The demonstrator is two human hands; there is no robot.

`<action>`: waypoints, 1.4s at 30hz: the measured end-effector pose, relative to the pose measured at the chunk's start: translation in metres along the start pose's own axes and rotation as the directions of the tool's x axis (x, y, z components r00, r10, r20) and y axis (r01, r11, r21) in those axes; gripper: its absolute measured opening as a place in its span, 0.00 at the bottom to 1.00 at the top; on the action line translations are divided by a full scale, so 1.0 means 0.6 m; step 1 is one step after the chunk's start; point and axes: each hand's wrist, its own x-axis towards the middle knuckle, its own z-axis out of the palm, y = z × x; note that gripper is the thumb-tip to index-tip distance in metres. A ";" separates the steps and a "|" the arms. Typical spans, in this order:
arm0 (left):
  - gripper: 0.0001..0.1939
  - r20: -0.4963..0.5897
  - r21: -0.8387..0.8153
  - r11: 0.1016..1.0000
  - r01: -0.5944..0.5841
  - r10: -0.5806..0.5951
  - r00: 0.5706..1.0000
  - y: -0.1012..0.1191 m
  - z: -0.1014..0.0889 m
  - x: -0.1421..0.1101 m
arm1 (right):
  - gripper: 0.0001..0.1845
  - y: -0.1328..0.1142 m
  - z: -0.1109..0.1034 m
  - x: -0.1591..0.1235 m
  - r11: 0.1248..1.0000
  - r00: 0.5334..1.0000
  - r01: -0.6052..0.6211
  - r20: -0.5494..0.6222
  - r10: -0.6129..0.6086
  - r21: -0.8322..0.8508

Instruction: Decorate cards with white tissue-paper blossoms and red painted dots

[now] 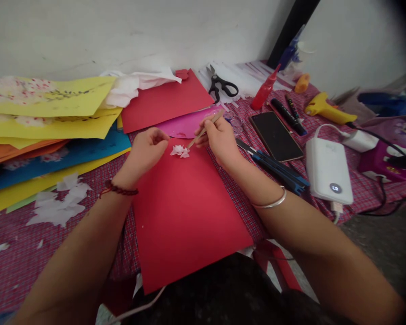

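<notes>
A sheet of red paper (186,216) lies in front of me, its near end reaching over the table edge. Near its far edge sits a small cluster of whitish-pink paper petals (180,151). My right hand (218,136) pinches a thin wooden stick (193,141), slanted down with its tip touching or just beside the cluster's right side. To the left of the petals is my left hand (148,151), with curled fingers and the thumb close to the index finger. Whatever it may hold is too small or hidden to make out.
Coloured paper sheets (50,128) are stacked at left, beside white paper scraps (62,201). Scissors (219,85), a red bottle (265,88), a phone (276,135), a blue-and-black tool (274,167), a yellow glue gun (329,108) and a white power bank (329,169) lie right.
</notes>
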 end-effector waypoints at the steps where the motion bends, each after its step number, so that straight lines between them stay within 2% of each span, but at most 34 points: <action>1: 0.06 0.060 -0.003 1.000 0.021 -0.021 0.998 -0.006 -0.001 0.000 | 0.08 0.001 0.001 0.001 1.000 1.000 -0.011 -0.008 0.011 0.005; 4: 0.08 0.187 -0.012 0.998 0.060 -0.057 0.981 -0.018 -0.002 -0.004 | 0.09 0.004 0.003 0.002 0.999 0.999 -0.030 -0.024 0.031 0.033; 6: 0.09 0.213 -0.042 0.998 0.055 -0.045 0.976 -0.021 -0.001 -0.006 | 0.09 0.004 0.005 0.003 0.997 0.998 -0.057 -0.035 0.059 0.061; 9: 0.11 0.214 -0.055 0.998 -0.015 0.026 0.976 -0.028 0.000 -0.006 | 0.08 0.002 0.003 0.005 0.993 0.995 -0.085 -0.040 0.088 0.078; 14: 0.14 0.202 0.006 0.989 -0.147 0.143 0.969 -0.037 0.000 -0.009 | 0.08 -0.005 -0.015 0.011 0.997 0.997 0.066 -0.031 -0.065 0.045; 16: 0.17 0.164 0.064 0.962 -0.266 0.253 0.954 -0.033 -0.001 -0.013 | 0.10 -0.007 -0.021 0.012 0.993 0.993 0.116 -0.027 -0.115 0.026; 18: 0.18 0.168 0.166 0.878 -0.449 0.423 0.890 -0.026 -0.003 -0.018 | 0.13 -0.008 -0.023 0.011 0.990 0.990 0.141 -0.004 -0.141 0.002; 20: 0.18 0.240 0.245 0.760 -0.602 0.554 0.797 -0.018 -0.006 -0.022 | 0.14 -0.008 -0.023 0.010 0.989 0.989 0.149 0.015 -0.149 -0.012; 22: 0.17 0.306 0.279 0.685 -0.673 0.601 0.739 -0.012 -0.007 -0.025 | 0.14 -0.008 -0.022 0.010 0.989 0.989 0.149 0.020 -0.148 -0.010; 24: 0.17 0.347 0.305 0.653 -0.693 0.602 0.719 -0.008 -0.008 -0.025 | 0.14 -0.008 -0.021 0.010 0.989 0.988 0.151 0.024 -0.151 -0.006; 31: 0.09 0.405 0.333 0.642 -0.691 0.564 0.719 0.002 -0.004 0.011 | 0.14 -0.009 -0.023 0.010 0.989 0.988 0.150 0.041 -0.150 -0.004; 35: 0.09 0.454 0.336 0.637 -0.694 0.536 0.712 -0.003 0.002 0.045 | 0.14 -0.010 -0.022 0.007 0.988 0.987 0.154 0.042 -0.154 -0.004; 39: 0.09 0.458 0.330 0.670 -0.665 0.502 0.733 -0.012 0.012 0.071 | 0.15 -0.009 -0.018 0.003 0.989 0.986 0.150 0.069 -0.150 -0.008; 42: 0.08 0.459 0.328 0.691 -0.645 0.480 0.747 -0.012 0.009 0.082 | 0.14 -0.008 -0.014 -0.001 0.992 0.988 0.129 0.083 -0.129 0.004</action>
